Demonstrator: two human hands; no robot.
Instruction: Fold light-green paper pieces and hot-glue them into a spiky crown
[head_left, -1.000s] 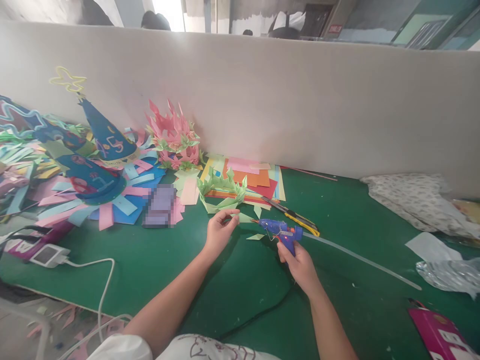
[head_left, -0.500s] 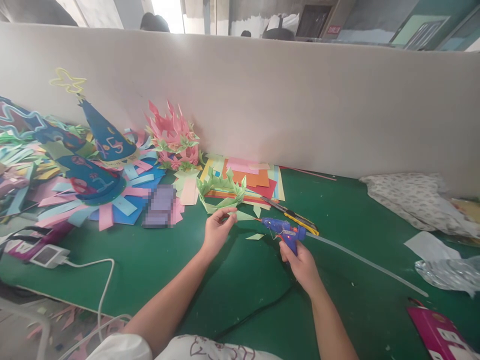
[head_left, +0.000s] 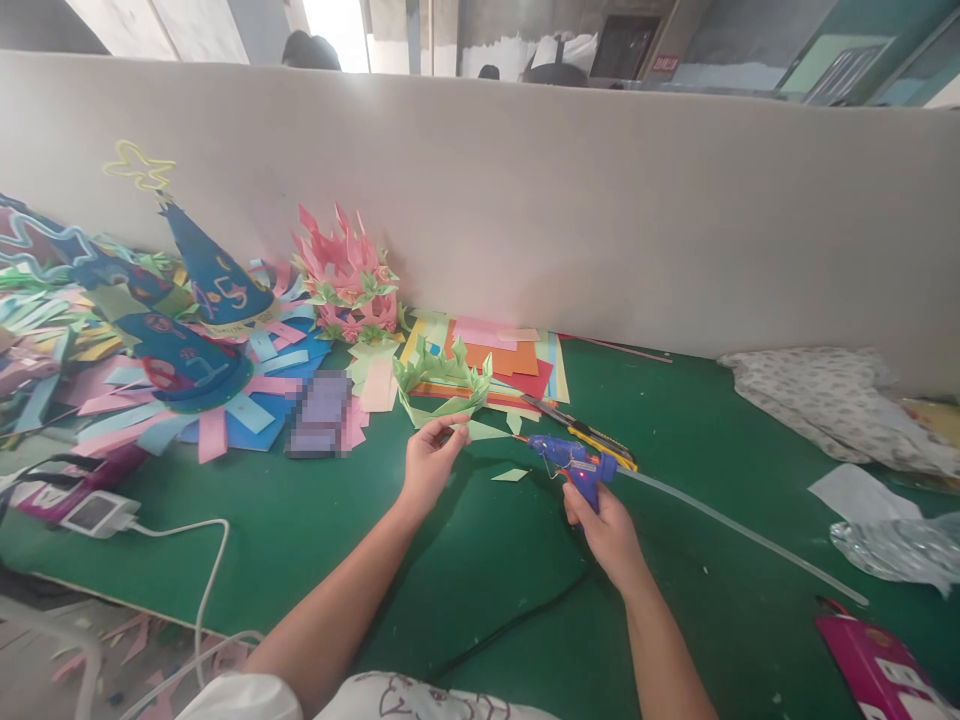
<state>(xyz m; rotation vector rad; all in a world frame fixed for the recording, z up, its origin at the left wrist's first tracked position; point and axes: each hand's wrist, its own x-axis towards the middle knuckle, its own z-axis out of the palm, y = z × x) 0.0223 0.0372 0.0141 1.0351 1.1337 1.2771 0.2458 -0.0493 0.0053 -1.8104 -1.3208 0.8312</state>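
My left hand (head_left: pixel 435 460) pinches a pointed light-green paper piece (head_left: pixel 489 431) by its left end. Closed around the handle of a blue hot glue gun (head_left: pixel 574 462), my right hand (head_left: pixel 606 525) holds it with the nozzle at the paper's tip; I cannot tell whether they touch. A long translucent glue stick (head_left: pixel 739 533) runs out of the gun's back. Just beyond my left hand stands a green paper crown (head_left: pixel 442 385). On the table below the nozzle lies a small green paper diamond (head_left: pixel 511 475).
Coloured paper sheets (head_left: pixel 487 350) and a yellow box cutter (head_left: pixel 600 444) lie behind the gun. Pink paper crowns (head_left: pixel 349 270) and blue cone hats (head_left: pixel 217 270) stand left. Power strips (head_left: pixel 874 655) sit at both sides. A pale partition (head_left: pixel 600 200) borders the green table (head_left: pixel 690 640).
The glue gun and my right hand have shifted slightly right, and the glue stick with them. My left hand has moved a little left with the green paper piece.
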